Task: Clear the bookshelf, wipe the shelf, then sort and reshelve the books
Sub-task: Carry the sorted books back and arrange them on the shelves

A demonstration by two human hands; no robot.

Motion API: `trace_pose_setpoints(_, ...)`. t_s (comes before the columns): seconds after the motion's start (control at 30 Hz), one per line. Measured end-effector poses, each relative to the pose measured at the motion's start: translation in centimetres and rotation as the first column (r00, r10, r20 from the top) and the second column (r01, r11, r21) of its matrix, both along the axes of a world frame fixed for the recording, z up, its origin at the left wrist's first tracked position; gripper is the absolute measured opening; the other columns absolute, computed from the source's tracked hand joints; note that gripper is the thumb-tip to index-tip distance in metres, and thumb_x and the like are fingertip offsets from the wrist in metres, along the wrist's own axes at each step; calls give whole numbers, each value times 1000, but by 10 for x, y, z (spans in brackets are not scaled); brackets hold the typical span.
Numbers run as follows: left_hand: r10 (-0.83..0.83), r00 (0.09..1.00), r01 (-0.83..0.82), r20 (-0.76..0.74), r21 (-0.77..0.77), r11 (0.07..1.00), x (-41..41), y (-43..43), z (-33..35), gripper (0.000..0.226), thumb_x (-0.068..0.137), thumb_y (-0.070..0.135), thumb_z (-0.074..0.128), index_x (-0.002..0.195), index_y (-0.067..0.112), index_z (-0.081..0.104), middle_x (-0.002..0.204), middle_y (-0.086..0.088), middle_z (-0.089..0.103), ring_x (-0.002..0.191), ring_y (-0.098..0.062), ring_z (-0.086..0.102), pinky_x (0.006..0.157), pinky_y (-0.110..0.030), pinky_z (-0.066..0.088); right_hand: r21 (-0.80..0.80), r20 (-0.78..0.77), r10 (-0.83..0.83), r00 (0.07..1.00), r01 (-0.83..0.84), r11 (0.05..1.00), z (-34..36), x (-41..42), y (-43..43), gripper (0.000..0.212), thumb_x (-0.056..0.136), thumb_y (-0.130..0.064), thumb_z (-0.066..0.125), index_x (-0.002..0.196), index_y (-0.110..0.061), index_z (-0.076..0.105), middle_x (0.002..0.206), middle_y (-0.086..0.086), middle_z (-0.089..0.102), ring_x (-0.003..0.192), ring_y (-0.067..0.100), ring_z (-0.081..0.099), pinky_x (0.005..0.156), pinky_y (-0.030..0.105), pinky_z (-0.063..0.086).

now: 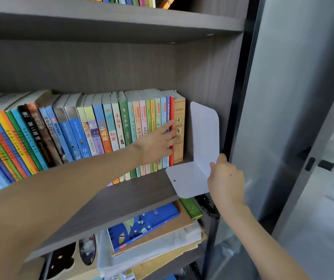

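Observation:
A long row of colourful books stands upright on the grey shelf, ending at the right with a tan book. My left hand lies flat with straight fingers against the spines at the right end of the row. A white L-shaped bookend stands just right of the tan book, with a narrow gap between them. Its flat foot sticks out over the shelf's front edge. My right hand grips the bookend at its lower right edge.
The shelf below holds a flat stack with a blue book on top. More books stand on the shelf above. The cabinet's side wall is close behind the bookend. A frosted glass door with a black handle stands at the right.

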State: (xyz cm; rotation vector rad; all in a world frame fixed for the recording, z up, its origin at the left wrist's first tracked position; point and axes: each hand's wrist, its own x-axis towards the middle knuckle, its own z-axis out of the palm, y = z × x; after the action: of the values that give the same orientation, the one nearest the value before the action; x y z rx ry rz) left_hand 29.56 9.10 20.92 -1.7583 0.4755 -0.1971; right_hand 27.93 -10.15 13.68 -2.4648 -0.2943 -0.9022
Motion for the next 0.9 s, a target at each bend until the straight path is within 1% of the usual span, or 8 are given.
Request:
trace_pose_setpoints(0.07,0,1000,2,-27,85,996,3,-5,3,58,92,50,52,143,25,37,158,-15,11,146,-36,1,108,-64,-12,-10,11,-5,1000,5,1000,0,3,-4,54,40,21,85,61,-8,43,44,-7,18,32,14,12,46,9,-5)
trace_pose_setpoints(0.17,-11,995,27,-102,152,988,12,-11,11,64,86,52,59,141,24,40,157,-14,18,146,-36,4,110,-65,-8,2,18,48,999,-48,999,-4,10,-12,61,39,22,85,61,-11,38,40,-6,19,27,9,9,47,9,-7)
trace_pose_setpoints(0.23,-46,987,64,-152,115,991,18,-13,21,57,89,51,55,137,23,46,152,-12,31,144,-34,14,112,-62,-5,4,-30,67,997,-67,998,-3,6,-16,58,59,19,80,69,-14,33,43,-11,20,36,1,6,45,12,-2)
trace_pose_setpoints(0.37,-100,981,114,-166,76,991,26,-16,29,52,89,43,59,132,17,48,139,-10,47,135,-32,33,114,-57,6,15,-164,36,986,-34,999,-1,9,-26,11,99,-7,49,88,-6,47,73,14,60,53,26,34,46,21,13)
trace_pose_setpoints(0.43,-113,979,122,-167,49,991,30,-15,28,52,89,40,60,131,14,44,137,-11,48,132,-32,36,115,-53,12,34,-171,40,984,-35,999,1,6,-25,10,100,-7,46,89,-8,46,68,6,53,58,29,41,47,26,16)
trace_pose_setpoints(0.53,-112,978,126,-175,73,989,34,-18,28,61,88,45,60,136,13,40,142,-13,43,135,-34,32,116,-51,15,69,-224,55,973,-41,997,2,5,-22,19,100,-8,45,83,-9,36,57,-5,29,48,11,26,45,21,15)
trace_pose_setpoints(0.7,-51,995,75,-90,282,956,42,-36,22,74,81,57,63,136,14,43,140,-14,46,131,-35,38,113,-50,19,43,-297,67,953,-57,997,9,9,-24,45,101,-9,43,64,-18,18,58,-5,28,50,5,23,43,22,16)
trace_pose_setpoints(0.9,-105,994,78,37,436,896,28,-28,13,54,88,41,56,133,12,46,130,-11,55,120,-30,49,108,-47,27,29,-349,68,935,-62,998,17,4,-19,48,101,-8,42,64,-21,14,64,-7,32,53,7,31,44,20,20)
